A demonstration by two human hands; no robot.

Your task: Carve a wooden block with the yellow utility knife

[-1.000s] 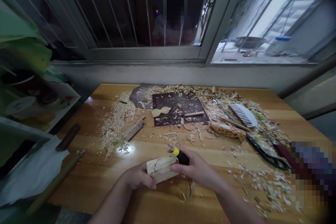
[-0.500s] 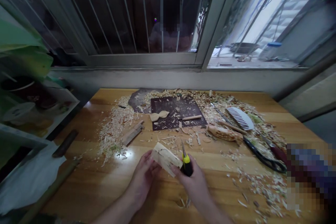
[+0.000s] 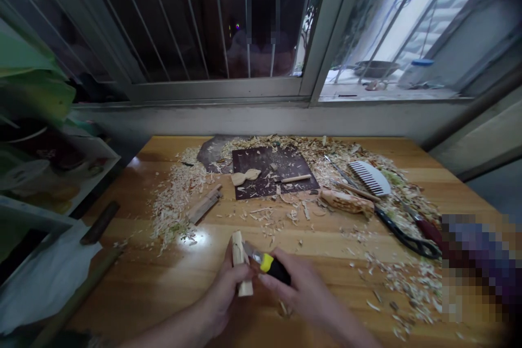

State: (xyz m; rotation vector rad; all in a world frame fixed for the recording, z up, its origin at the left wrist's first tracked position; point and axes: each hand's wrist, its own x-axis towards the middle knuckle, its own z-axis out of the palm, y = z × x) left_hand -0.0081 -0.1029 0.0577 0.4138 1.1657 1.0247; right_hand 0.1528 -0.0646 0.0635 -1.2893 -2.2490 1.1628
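Over the front of the table, my left hand [image 3: 223, 294] is closed around a pale flat block of wood [image 3: 237, 247], its narrow edge turned up towards me. My right hand [image 3: 304, 285] grips a knife [image 3: 268, 262] with a black and yellow handle. The knife's blade points left and lies against the right side of the block, close to my left thumb. Beyond the hands, a carved pale wooden piece [image 3: 246, 176] with a narrow waist lies on a dark square sheet [image 3: 265, 159].
Wood shavings [image 3: 175, 190] spread over the wooden table [image 3: 142, 261]. On the right lie a white comb [image 3: 379, 182], a rough carved stick [image 3: 346, 204] and a black-handled tool [image 3: 408, 242]. A split wood piece [image 3: 205, 205] lies left; a window [image 3: 224, 89] stands behind.
The wood block has been turned from its broad face to a near-upright, edge-on position. The knife has swung from pointing up to pointing left, its blade now at the block.
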